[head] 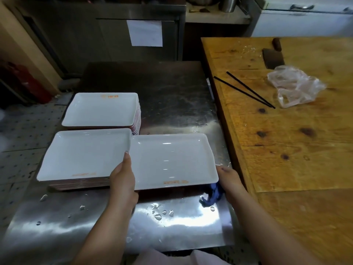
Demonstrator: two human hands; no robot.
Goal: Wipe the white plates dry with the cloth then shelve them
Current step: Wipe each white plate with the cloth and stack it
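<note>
A single white rectangular plate [172, 161] with orange lettering is held over the steel table [172, 96]. My left hand [123, 178] grips its left edge, thumb on the rim. My right hand [228, 177] holds its right near corner, with a dark blue cloth [212, 195] bunched under that hand and the plate. To the left lies a near stack of white plates [84, 155], and behind it a far stack of white plates [101, 109]. Water beads shine on the held plate.
Water drops [158, 216] dot the steel surface near me. On the right stands a wooden table [286, 140] with black chopsticks [246, 90], a crumpled clear plastic bag [294, 87] and a cleaver [272, 58]. A steel cabinet with a paper sheet [145, 33] is behind.
</note>
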